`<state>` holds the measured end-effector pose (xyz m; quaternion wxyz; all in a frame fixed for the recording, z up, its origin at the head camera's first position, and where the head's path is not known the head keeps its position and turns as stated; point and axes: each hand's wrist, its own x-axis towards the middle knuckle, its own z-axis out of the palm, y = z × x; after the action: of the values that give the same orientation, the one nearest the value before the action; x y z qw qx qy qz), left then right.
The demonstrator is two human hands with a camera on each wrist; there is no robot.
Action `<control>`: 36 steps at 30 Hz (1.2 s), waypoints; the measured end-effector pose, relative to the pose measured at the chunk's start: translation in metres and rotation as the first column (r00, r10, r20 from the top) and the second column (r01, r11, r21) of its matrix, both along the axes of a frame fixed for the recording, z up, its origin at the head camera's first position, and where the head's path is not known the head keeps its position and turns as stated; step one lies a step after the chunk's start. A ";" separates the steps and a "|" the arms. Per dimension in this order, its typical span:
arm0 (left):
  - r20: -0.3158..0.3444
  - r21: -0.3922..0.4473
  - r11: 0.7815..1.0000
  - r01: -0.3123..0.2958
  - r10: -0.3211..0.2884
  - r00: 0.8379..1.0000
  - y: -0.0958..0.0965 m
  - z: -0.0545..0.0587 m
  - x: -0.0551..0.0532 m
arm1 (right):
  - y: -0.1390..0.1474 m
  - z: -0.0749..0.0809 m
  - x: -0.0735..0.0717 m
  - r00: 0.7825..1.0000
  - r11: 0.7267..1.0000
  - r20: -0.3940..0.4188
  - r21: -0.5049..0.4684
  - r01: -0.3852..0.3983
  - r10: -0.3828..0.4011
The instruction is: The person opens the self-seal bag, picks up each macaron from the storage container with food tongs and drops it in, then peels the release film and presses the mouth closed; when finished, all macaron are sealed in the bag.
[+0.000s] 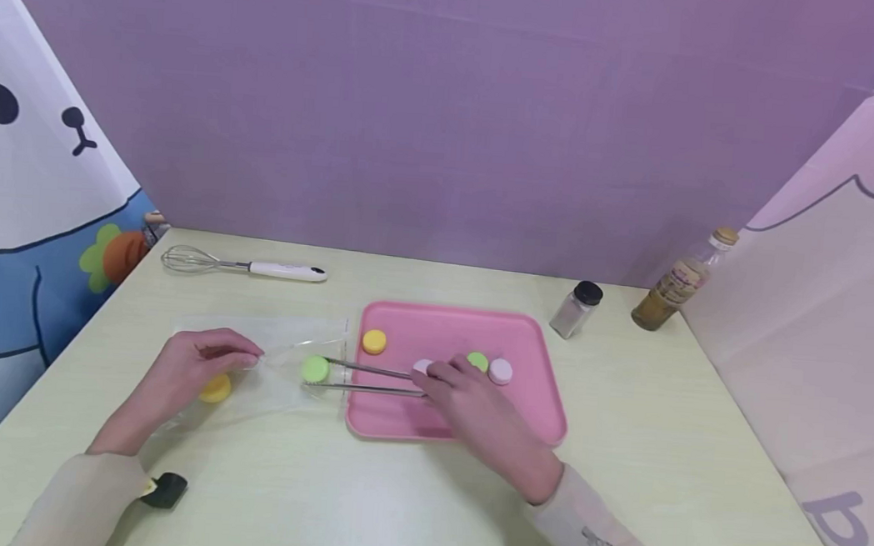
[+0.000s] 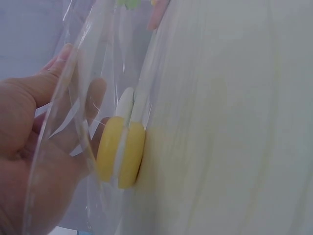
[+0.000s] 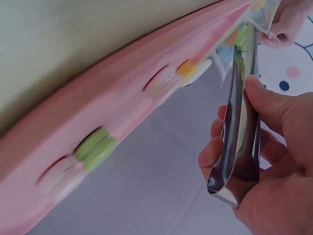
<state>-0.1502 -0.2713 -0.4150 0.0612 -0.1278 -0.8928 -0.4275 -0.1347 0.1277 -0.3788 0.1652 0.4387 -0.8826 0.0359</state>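
My left hand pinches the upper side of a clear plastic bag lying on the table. Inside the bag is a yellow macaron, close by that hand. Metal tongs are gripped in my right hand, over the pink tray. Their tips reach left into the mouth of the bag, with a green macaron between them. On the tray sit a yellow macaron, a green one and two pale lilac ones, one partly covered by the right hand.
A whisk with a white handle lies at the back left. Behind the tray to the right are a small black-capped jar and a corked bottle. A purple backdrop rises along the rear table edge.
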 end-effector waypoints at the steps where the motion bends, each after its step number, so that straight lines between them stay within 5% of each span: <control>1: 0.002 0.002 1.000 0.001 -0.001 1.000 0.000 0.000 0.000 | -0.004 0.000 -0.001 1.000 1.000 -0.003 0.008 -0.006 0.006; 20: -0.025 0.017 1.000 -0.003 0.004 1.000 0.001 -0.001 0.000 | -0.061 0.000 -0.022 0.995 0.982 -0.078 0.186 -0.039 0.054; 36: -0.045 0.035 0.999 -0.011 0.013 0.999 0.001 -0.001 0.001 | -0.083 -0.003 -0.031 0.999 0.990 -0.016 0.138 -0.032 0.034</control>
<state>-0.1496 -0.2698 -0.4161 0.0861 -0.1310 -0.8844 -0.4395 -0.1662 0.0446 -0.3823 0.1422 0.4639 -0.8740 -0.0264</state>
